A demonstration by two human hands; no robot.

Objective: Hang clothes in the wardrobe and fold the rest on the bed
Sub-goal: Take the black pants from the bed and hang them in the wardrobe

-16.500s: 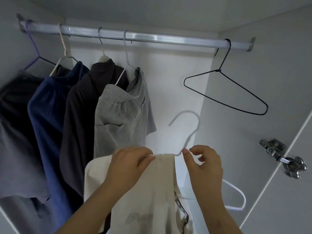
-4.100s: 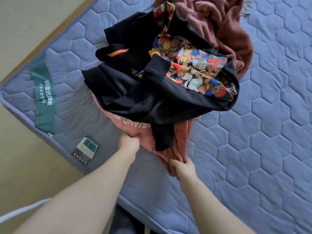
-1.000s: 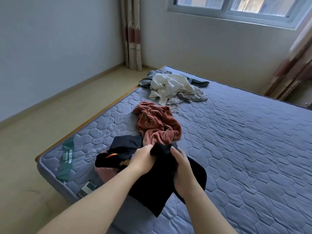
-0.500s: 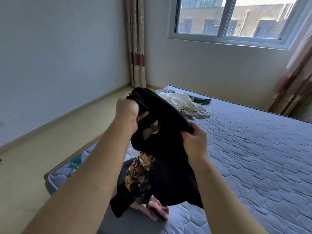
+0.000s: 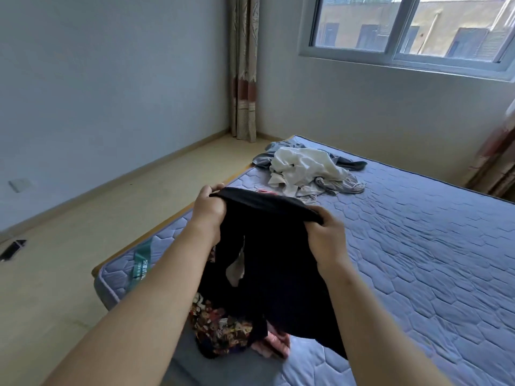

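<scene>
**Risks**
- A slip is possible: the garment [image 5: 273, 260] is held only by its bunched top edge, and if just one layer is caught, the rest may sag out.
- The hanging lower end lies against the printed cloth [image 5: 223, 327] and the pink item [image 5: 274, 346]. If it is lifted or swung further, either may be dragged toward the bed's [image 5: 418, 246] left edge and dropped to the floor.
- A crooked fold or hang is likely if the garment is laid down or hung before its front, back and seams are sorted out.

**Grips**
- Left grip [image 5: 209, 213]: curled round one end of the top edge, with the fabric pinched.
- Right grip [image 5: 326, 238]: curled round the other end in the same way.

**Item: garment**
- It is black, soft and limp.
- The top edge is stretched between the grips as a thick rolled band.
- A pale label [image 5: 235, 270] is seen in an opening below the band.
- The body hangs in loose folds, so its type cannot be told.
- Whether the printed cloth is part of it cannot be told.

**Place**
- It is held in the air above the bed's near left corner.
- A white and grey pile [image 5: 301, 168] lies well apart from it, by the far left corner.
</scene>
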